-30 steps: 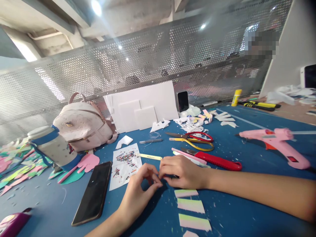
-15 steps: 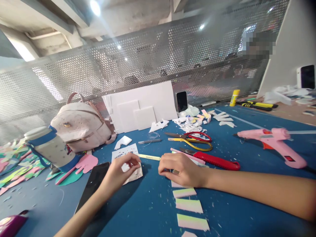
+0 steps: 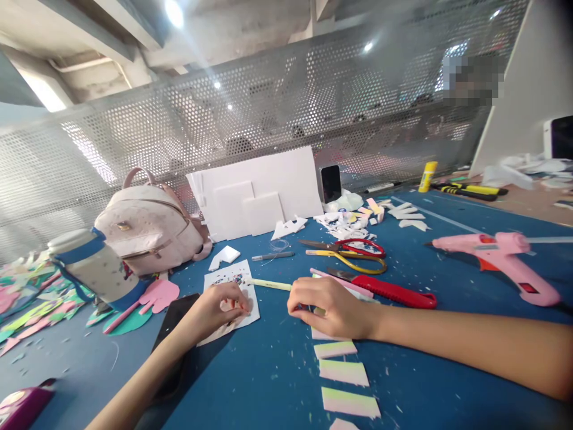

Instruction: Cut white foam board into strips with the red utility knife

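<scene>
The sheet (image 3: 254,306) looks like matt paper.

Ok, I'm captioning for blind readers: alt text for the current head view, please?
A person's left hand, fingers curled, is over a white sheet with tiny coloured pieces; the right hand is near green-and-pink strips on a blue table. Scissors lie beyond the right hand, a pink glue gun farther right.

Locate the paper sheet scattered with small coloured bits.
In the head view, the paper sheet lies left of centre on the blue table, partly hidden by the left hand, just right of the black phone.
</scene>
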The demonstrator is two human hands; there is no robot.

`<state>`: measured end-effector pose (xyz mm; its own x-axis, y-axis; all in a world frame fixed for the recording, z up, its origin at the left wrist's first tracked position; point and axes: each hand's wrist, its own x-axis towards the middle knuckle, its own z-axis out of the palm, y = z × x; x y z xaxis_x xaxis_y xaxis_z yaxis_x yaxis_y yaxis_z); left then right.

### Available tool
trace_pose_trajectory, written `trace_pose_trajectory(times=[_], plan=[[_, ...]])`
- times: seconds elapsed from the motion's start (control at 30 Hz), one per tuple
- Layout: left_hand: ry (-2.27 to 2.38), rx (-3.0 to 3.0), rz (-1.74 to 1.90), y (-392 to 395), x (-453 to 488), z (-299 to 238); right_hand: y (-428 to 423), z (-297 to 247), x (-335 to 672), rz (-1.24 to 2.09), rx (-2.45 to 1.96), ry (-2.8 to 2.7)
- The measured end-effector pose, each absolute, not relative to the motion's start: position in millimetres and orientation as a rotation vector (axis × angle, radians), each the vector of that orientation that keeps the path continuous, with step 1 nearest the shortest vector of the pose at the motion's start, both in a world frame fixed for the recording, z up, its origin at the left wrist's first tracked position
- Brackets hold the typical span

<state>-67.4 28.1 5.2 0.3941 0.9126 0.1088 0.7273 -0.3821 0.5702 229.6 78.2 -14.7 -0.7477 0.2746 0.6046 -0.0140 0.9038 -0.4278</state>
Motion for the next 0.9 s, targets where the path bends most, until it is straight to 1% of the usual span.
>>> trace_pose_trajectory(times=[0.57, 0.9], plan=[[1.404, 2.210, 0.516, 24, -56, 9, 79, -16, 229, 0.517, -0.160, -2.394], [1.689, 2.057, 0.808, 36, -82, 8, 80, -17, 228, 0.511, -0.148, -2.390]])
